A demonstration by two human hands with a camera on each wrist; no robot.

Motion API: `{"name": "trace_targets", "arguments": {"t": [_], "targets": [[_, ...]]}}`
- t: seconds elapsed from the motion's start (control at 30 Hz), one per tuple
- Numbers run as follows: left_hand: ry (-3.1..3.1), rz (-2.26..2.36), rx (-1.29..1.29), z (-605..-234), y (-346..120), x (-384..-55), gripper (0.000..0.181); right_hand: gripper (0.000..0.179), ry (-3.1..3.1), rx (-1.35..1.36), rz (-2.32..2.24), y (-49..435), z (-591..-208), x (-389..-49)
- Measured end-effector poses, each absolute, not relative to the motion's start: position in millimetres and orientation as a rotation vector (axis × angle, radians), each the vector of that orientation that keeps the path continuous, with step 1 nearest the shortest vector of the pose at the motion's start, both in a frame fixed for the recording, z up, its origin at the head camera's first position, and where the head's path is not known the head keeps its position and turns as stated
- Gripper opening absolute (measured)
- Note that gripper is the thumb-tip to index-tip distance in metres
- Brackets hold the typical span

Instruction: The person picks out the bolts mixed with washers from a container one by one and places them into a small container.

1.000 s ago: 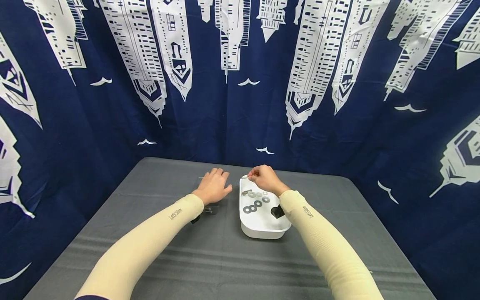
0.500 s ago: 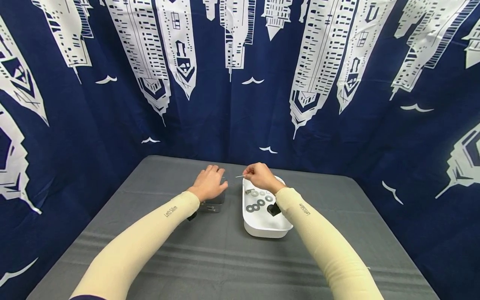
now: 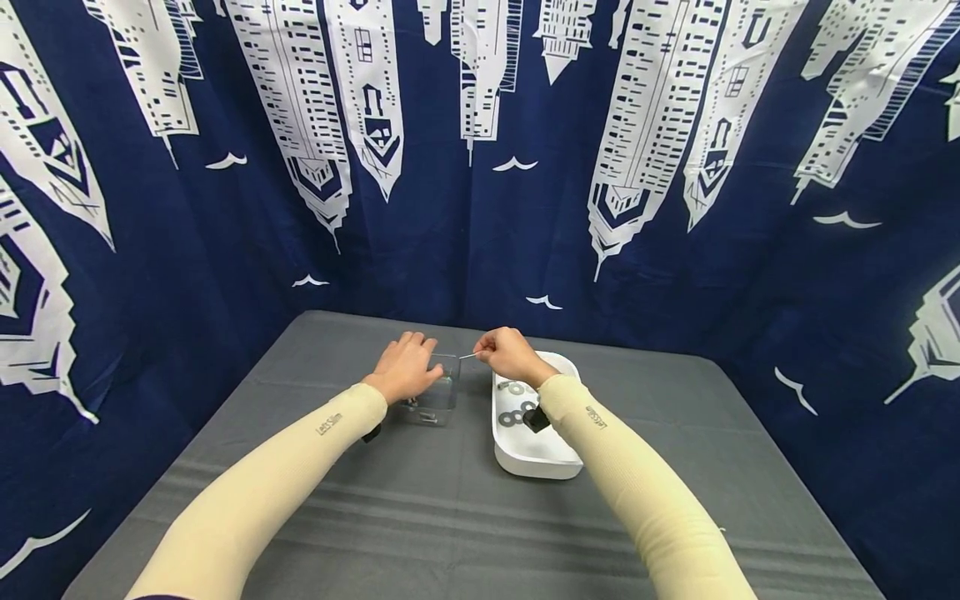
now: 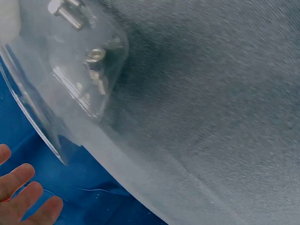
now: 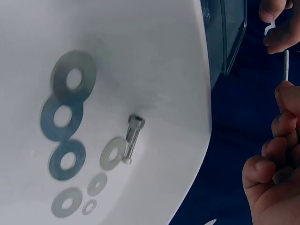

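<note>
While your right hand (image 3: 510, 353) pinches a thin rod (image 3: 468, 357) near the far edge of the table (image 3: 420, 517), your left hand (image 3: 403, 365) (fingers (image 4: 49, 211) spread, btw) is by the clear box (image 3: 453, 387).

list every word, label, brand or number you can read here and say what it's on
"Let'sSlim", on the left sleeve
"Let'sSlim", on the right sleeve
No other text is readable: I can make out none on the white tray, washers, bolt, clear box or printed curtain.
</note>
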State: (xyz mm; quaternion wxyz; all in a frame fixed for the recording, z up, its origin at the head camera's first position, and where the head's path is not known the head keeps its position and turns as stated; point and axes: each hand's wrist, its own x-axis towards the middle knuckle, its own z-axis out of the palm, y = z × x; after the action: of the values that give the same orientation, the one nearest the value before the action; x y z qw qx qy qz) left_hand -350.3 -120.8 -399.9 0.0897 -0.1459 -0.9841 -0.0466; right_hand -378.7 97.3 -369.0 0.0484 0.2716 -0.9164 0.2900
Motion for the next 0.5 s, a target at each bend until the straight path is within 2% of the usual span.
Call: {"name": "trace_targets", "arguments": {"t": [0.5], "targets": [[-2.942, -0.169, -0.411, -407.1, -137.9, -348.0, 0.056, 0.012, -2.816, 0.871, 0.895, 75.2, -375.9, -380.9]]}}
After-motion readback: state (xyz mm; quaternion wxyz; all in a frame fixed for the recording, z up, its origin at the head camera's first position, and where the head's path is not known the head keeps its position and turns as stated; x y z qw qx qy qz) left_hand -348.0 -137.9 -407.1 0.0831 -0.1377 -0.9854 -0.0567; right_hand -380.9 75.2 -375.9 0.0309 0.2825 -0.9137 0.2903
